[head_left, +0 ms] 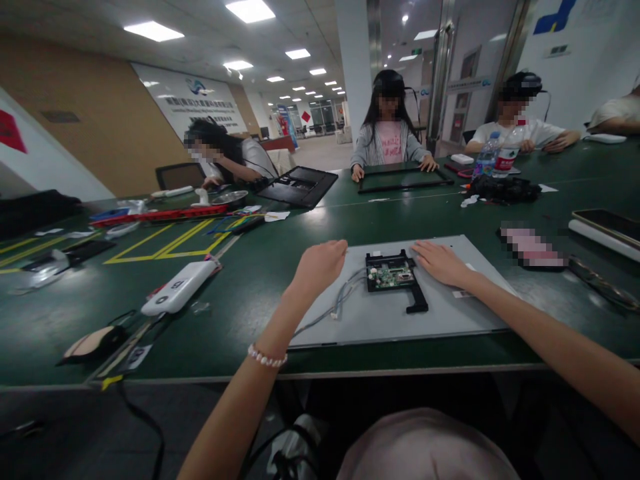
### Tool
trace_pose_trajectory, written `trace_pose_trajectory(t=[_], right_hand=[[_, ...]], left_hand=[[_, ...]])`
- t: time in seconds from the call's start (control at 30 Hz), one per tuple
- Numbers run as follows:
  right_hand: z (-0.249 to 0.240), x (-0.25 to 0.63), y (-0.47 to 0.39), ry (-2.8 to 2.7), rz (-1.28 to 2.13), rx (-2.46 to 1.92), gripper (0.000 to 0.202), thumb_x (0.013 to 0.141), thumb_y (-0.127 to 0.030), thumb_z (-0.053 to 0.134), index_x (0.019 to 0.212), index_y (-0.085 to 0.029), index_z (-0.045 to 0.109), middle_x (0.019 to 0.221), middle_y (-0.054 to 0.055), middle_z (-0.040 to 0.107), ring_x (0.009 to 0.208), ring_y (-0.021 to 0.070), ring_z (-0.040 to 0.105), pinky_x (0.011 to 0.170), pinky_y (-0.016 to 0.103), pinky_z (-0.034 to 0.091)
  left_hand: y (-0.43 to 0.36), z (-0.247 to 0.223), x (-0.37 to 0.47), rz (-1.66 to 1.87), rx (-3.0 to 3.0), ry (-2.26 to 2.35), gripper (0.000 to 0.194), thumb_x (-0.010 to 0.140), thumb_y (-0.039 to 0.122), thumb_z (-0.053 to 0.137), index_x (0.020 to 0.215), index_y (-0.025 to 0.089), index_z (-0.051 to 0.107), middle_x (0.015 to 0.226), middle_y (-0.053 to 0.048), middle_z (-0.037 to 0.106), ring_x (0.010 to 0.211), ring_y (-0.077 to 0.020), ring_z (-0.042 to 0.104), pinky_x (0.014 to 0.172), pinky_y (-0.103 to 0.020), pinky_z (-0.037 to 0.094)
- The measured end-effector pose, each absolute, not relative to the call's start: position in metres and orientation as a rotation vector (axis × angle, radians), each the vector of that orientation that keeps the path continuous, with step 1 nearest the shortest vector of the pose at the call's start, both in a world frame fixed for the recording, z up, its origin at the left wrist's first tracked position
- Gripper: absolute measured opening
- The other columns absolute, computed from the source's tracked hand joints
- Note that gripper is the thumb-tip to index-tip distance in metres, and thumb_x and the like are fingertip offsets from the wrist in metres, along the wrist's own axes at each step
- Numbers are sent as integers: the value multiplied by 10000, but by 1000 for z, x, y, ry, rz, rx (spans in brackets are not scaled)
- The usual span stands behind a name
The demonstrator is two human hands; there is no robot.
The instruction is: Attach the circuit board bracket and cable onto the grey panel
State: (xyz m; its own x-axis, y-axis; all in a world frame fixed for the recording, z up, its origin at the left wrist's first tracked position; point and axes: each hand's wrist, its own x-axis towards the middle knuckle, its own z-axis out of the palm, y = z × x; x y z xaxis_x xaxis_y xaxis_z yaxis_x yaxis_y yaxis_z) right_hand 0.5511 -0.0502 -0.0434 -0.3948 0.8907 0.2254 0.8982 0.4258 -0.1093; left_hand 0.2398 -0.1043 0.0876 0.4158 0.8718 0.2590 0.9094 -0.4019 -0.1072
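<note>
A grey metal panel [440,313] lies flat on the green table in front of me. A black bracket with a small green circuit board [391,275] sits near its far edge, and thin grey wires [345,297] trail off it to the left. My left hand [320,265] hovers over the panel's far left corner with its fingers curled in; nothing shows in it. My right hand [440,261] lies flat on the panel, fingers apart, just right of the board.
A white electric screwdriver [180,288] lies to the left on the table [250,267]. Yellow tape lines, red tools and a black frame [300,185] sit farther back. Three other people sit across the table. Bottles [500,155] and a phone [607,223] lie to the right.
</note>
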Motion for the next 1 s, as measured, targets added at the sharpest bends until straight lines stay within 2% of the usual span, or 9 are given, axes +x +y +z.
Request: trace_pose_trajectory(t=[0.13, 0.27, 0.43, 0.53, 0.63, 0.7, 0.83, 1.0], right_hand=[[-42, 550, -52, -2424, -55, -1555, 533, 999, -362, 220, 1444, -152, 425, 1516, 112, 398, 1389, 284, 352, 1093, 480, 323], [-41, 549, -53, -2419, -66, -1546, 526, 997, -350, 226, 1426, -141, 448, 1505, 122, 414, 1379, 289, 367, 1089, 488, 326], [-40, 549, -54, -2414, -49, -1553, 523, 996, -353, 226, 1433, -161, 440, 1505, 110, 417, 1385, 282, 361, 1092, 487, 322], [-42, 549, -53, -2421, -42, -1559, 529, 997, -361, 219, 1439, -160, 432, 1509, 109, 411, 1390, 278, 353, 1098, 481, 314], [-43, 550, -52, -2422, -35, -1558, 534, 999, -367, 213, 1444, -159, 424, 1514, 111, 402, 1396, 277, 342, 1102, 475, 307], [-43, 550, -52, -2423, -30, -1562, 536, 998, -367, 214, 1449, -158, 417, 1519, 110, 395, 1398, 276, 338, 1104, 471, 306], [-41, 550, -53, -2425, -23, -1565, 536, 994, -360, 219, 1445, -153, 422, 1519, 111, 395, 1397, 277, 340, 1103, 478, 307], [-41, 549, -53, -2417, -12, -1569, 533, 993, -371, 222, 1450, -177, 416, 1526, 101, 385, 1398, 277, 339, 1097, 495, 314]], left_hand=[[-133, 73, 250, -43, -2447, -1620, 214, 927, 209, 427, 966, 172, 634, 957, -95, 703, 880, -215, 662, 772, -292, 446], [-142, 58, 256, 6, -2421, -1698, 236, 932, 207, 408, 983, 179, 637, 897, -90, 711, 831, -225, 674, 742, -300, 453], [-144, 48, 255, -78, -2453, -1730, 197, 917, 241, 455, 955, 189, 641, 904, -81, 709, 842, -231, 671, 737, -298, 453], [-148, 47, 252, -218, -2493, -1768, 196, 911, 337, 509, 973, 204, 639, 955, -64, 708, 884, -224, 664, 768, -290, 453], [-149, 47, 250, -388, -2443, -1827, 284, 956, 407, 434, 983, 206, 632, 964, -60, 706, 909, -217, 658, 785, -288, 451], [-148, 47, 250, -436, -2367, -1879, 304, 984, 355, 368, 974, 198, 628, 952, -61, 705, 906, -209, 658, 785, -286, 447], [-144, 47, 255, -346, -2224, -1944, 256, 969, 269, 378, 1013, 178, 613, 983, -87, 697, 915, -215, 659, 764, -288, 446], [-146, 45, 272, -115, -2171, -1977, 346, 974, 344, 365, 1006, 140, 642, 889, -137, 696, 866, -259, 672, 736, -334, 460]])
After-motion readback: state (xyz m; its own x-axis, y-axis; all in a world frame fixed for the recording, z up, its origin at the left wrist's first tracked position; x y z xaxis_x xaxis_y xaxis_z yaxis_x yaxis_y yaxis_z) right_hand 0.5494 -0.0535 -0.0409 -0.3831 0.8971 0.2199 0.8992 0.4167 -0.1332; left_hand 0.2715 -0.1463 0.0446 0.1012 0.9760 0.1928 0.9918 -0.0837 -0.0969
